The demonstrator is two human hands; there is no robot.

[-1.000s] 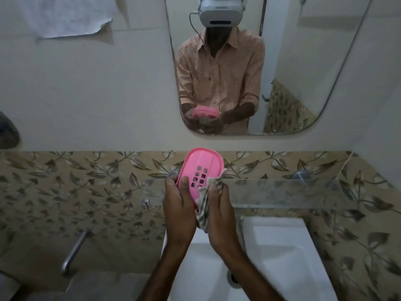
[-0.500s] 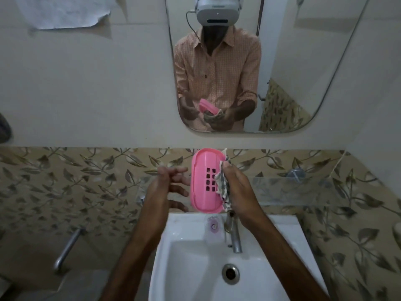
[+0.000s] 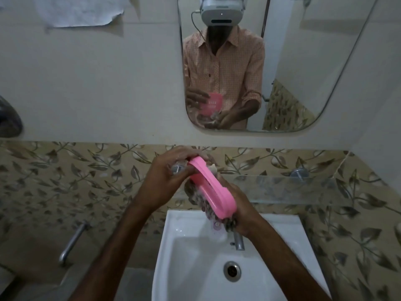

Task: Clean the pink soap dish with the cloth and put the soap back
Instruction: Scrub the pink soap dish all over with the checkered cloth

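The pink soap dish (image 3: 211,189) is held edge-on above the back of the white sink (image 3: 191,253), tilted from upper left to lower right. My left hand (image 3: 169,177) grips its upper end. My right hand (image 3: 240,209) holds its lower end together with the patterned cloth (image 3: 199,198), which bunches against the dish's underside. A pale piece (image 3: 212,168) peeks out behind the top of the dish; I cannot tell whether it is the soap. A small pink object (image 3: 217,225) lies on the sink's back ledge, partly hidden by the cloth.
A metal tap (image 3: 238,241) stands at the sink's back edge, just under my right hand. A glass shelf (image 3: 282,187) runs along the leaf-patterned tiles. The mirror (image 3: 282,61) above reflects me. A metal wall tap (image 3: 73,242) sticks out at the lower left.
My left hand has come back onto the dish's upper end. The dish has turned from facing me to edge-on, and the cloth now lies beneath it. The view has tilted further down over the sink.
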